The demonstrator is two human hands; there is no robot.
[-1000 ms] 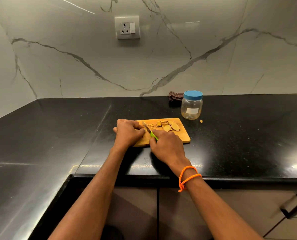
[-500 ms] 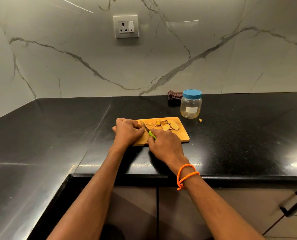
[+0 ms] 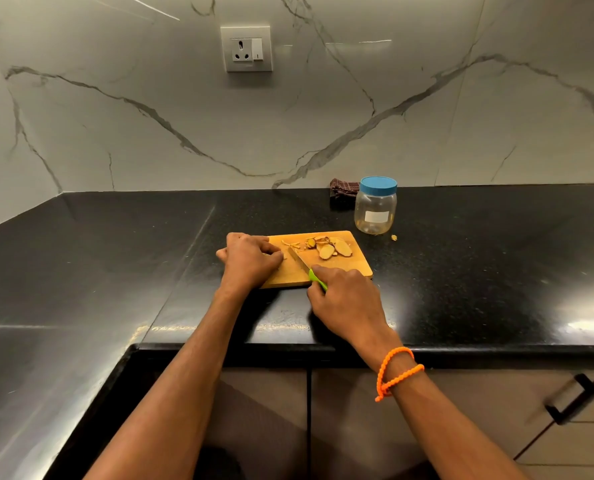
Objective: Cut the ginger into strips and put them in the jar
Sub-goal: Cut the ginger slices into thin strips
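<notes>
Partly hidden: ginger under left hand (image 3: 250,259) (curled); right hand (image 3: 345,296) grips knife (image 3: 304,265).

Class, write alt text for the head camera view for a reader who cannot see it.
On a wooden cutting board, the right hand holds a green-handled knife beside the left hand, which presses down ginger. Ginger slices lie behind; a lidded jar stands beyond.

Glossy black stone counter (image 3: 461,271), wooden board (image 3: 323,271)
</notes>
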